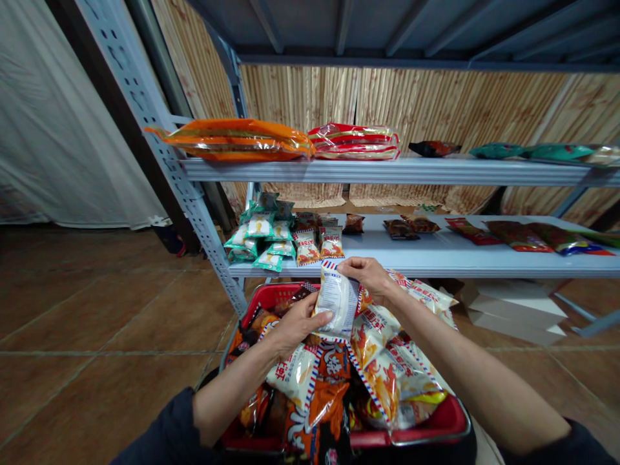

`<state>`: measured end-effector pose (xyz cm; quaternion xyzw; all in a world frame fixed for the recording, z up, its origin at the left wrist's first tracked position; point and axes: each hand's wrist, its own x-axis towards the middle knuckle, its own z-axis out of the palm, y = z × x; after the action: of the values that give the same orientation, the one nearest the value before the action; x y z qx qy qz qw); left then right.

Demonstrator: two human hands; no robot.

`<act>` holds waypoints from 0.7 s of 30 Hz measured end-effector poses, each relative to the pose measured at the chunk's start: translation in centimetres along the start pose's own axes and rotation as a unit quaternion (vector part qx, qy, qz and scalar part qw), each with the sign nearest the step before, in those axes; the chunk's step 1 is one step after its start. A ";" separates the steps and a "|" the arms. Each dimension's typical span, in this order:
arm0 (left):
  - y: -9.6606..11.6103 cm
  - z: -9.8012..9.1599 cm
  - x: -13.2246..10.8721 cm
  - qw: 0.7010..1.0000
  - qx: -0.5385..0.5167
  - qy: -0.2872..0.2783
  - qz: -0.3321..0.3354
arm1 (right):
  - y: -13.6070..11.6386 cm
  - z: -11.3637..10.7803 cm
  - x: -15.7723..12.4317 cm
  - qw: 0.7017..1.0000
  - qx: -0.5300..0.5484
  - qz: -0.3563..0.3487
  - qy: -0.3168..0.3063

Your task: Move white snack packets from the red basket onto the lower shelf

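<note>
Between my two hands is a white snack bag (338,303) with red and blue striped edges, its printed text side facing me. My left hand (303,321) grips its lower left side, thumb across the front. At its top right corner, my right hand (367,276) pinches the edge. Just below stands a red basket (436,423) heaped with snack bags: white striped ones (382,329) and orange-and-black ones (327,403). Ahead on the lower shelf (416,257), two striped snack bags (320,245) stand side by side at the front, with small green-and-white packets (261,229) piled to their left.
Dark small packets (407,227) and flat red and green bags (523,236) lie along the lower shelf. The upper shelf (378,171) carries orange bags (242,139) and red bags (356,141). A perforated post (165,148) rises at left. White boxes (513,310) sit beneath.
</note>
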<state>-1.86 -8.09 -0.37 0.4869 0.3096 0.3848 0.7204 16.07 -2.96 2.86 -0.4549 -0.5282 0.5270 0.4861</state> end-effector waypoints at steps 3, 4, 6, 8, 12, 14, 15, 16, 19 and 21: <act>-0.4 -0.1 -0.2 1.000 0.008 0.021 0.021 | 0.2 0.0 0.3 0.999 0.006 0.007 0.040; -0.5 -0.2 -0.2 0.999 0.010 0.028 0.033 | 0.3 -0.1 0.4 0.999 0.011 0.012 0.048; -0.6 -0.2 -0.3 0.998 0.015 0.038 0.051 | 0.5 -0.3 0.7 0.998 0.016 0.020 0.055; -0.4 -0.1 -0.5 0.997 0.023 0.043 0.051 | 0.6 -0.5 0.8 0.998 0.012 0.017 0.054; 0.6 0.2 -0.4 0.997 0.045 0.050 0.036 | 0.6 -0.4 0.5 0.999 0.002 -0.007 0.054; 1.4 0.4 -0.1 0.997 0.045 0.054 0.027 | 0.4 -0.2 0.3 0.999 0.001 -0.020 0.044; 1.7 0.5 0.1 0.997 0.044 0.059 0.025 | 0.3 0.0 0.2 0.999 0.000 -0.025 0.036; 1.9 0.5 0.4 0.996 0.043 0.068 0.024 | 0.2 0.1 0.1 0.999 -0.003 -0.030 0.027; 1.8 0.5 1.1 0.995 0.040 0.087 0.038 | -0.1 0.6 -0.1 0.999 -0.017 -0.034 0.002; 1.2 0.3 1.2 0.995 0.037 0.086 0.044 | -0.2 0.7 -0.1 0.999 -0.019 -0.032 -0.003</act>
<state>-1.31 -6.87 0.81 0.4914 0.3624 0.4453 0.6549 15.36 -3.17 3.06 -0.4456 -0.5535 0.5025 0.4926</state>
